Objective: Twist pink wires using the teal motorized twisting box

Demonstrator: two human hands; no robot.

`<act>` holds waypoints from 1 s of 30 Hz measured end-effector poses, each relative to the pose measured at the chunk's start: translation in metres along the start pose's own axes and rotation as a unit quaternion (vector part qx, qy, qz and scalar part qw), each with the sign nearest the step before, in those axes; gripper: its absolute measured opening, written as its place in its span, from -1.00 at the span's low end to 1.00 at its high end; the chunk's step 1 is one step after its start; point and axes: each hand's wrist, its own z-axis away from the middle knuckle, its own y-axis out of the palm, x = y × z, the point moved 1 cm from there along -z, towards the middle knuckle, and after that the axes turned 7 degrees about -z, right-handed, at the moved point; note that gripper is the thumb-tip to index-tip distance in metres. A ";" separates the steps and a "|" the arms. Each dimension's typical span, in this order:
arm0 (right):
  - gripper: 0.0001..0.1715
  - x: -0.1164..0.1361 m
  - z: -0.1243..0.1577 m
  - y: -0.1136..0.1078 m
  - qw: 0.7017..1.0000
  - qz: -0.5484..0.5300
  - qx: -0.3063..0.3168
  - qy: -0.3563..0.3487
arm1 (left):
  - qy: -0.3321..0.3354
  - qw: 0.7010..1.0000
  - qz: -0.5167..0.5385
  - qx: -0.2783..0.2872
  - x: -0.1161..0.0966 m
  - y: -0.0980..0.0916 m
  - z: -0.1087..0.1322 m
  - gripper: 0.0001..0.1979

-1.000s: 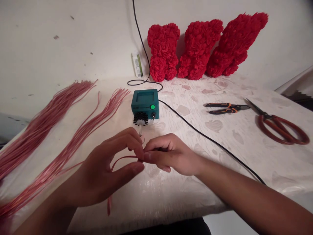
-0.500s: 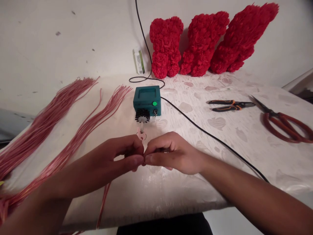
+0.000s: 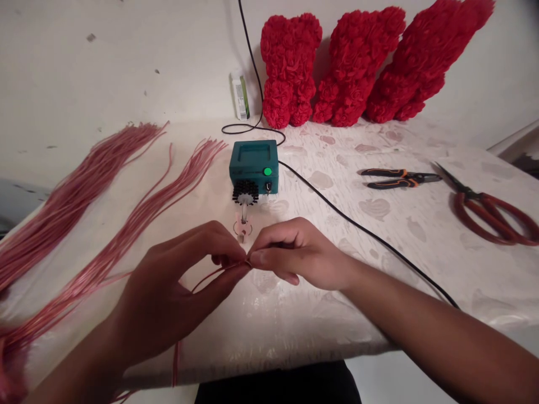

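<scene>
My left hand (image 3: 181, 280) pinches a thin pink cord (image 3: 208, 275) between thumb and fingers. The fingertips of my right hand (image 3: 301, 255) are closed on the same cord and meet the left ones. The cord's end between the fingertips is mostly hidden. Just beyond them is a small teal machine (image 3: 252, 160) with a green button. On its front are a black toothed wheel (image 3: 245, 192), a short shaft and a pinkish round piece (image 3: 243, 229). Below my left wrist, pink strands hang over the table's front edge.
Two bundles of pink cords (image 3: 80, 191) lie on the left. On the right are black-and-orange pliers (image 3: 400, 178) and red-handled scissors (image 3: 492, 210). Red rose bears (image 3: 290, 67) and a white-green bottle (image 3: 240, 98) stand against the wall. A black cable (image 3: 357, 224) crosses the tabletop.
My left hand has turned and its fingers have lifted, so a length of cord now shows between thumb and fingers. Both hands stay together; the view has shifted slightly.
</scene>
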 end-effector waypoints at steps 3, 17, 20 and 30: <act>-0.92 0.001 -0.001 0.001 1.000 0.006 -0.014 -0.013 | 0.070 0.995 -0.038 -0.060 -0.001 0.003 0.003 -0.83; -0.93 -0.004 -0.001 0.001 0.999 0.021 -0.026 0.008 | 0.207 0.962 -0.172 -0.038 0.002 -0.008 -0.002 -0.86; -0.96 -0.002 0.001 0.004 1.000 0.030 -0.007 -0.002 | 0.170 0.980 -0.102 -0.029 0.000 -0.008 -0.002 -0.88; -0.91 -0.001 -0.003 0.006 1.000 0.003 -0.009 0.011 | 0.129 0.990 -0.040 -0.049 -0.003 0.000 -0.001 -0.76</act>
